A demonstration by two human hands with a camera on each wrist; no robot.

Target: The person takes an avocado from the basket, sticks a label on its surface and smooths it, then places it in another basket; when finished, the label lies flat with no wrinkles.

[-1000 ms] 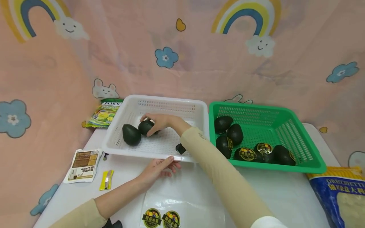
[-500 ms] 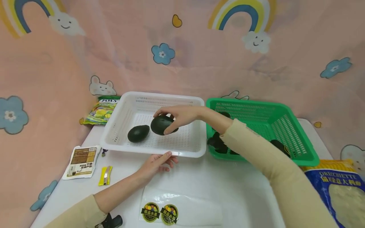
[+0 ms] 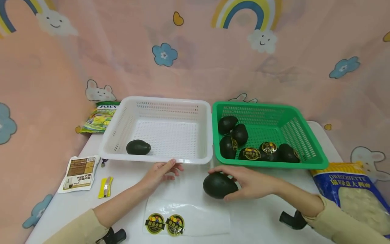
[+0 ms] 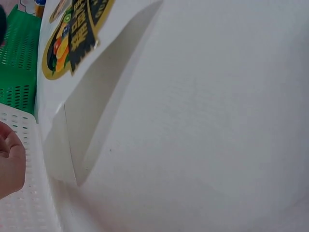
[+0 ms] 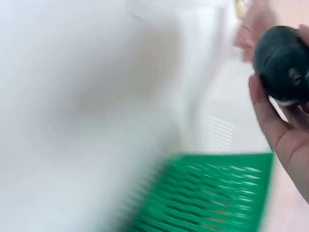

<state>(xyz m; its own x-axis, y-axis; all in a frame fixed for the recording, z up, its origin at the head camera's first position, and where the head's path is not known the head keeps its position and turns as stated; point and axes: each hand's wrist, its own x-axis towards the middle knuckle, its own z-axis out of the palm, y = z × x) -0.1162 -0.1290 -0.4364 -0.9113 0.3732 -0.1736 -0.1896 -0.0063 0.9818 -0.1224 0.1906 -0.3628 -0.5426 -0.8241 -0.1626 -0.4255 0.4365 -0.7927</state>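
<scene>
My right hand (image 3: 243,183) grips a dark green avocado (image 3: 220,185) above the table, in front of the gap between two baskets. In the right wrist view, thumb and fingers lie around the avocado (image 5: 282,63). My left hand (image 3: 159,174) rests at the front rim of the white basket (image 3: 128,157); its thumb touches the rim and its fingers are loosely bent below it. One avocado (image 3: 138,147) lies inside the white basket. The green basket (image 3: 274,165) contains several dark avocados (image 3: 239,134), some with round gold-and-black stickers (image 3: 252,154) showing.
A clear sheet with two round stickers (image 3: 154,223) lies in front. Left are a green snack bag (image 3: 102,117), a white-and-brown packet (image 3: 80,174) and a small yellow packet (image 3: 105,187). A blue-and-yellow pasta bag (image 3: 350,193) lies right.
My right hand has lifted one avocado out of the white basket and brought it right and nearer. The other avocado has rolled in the basket. My left hand stays at the rim.
</scene>
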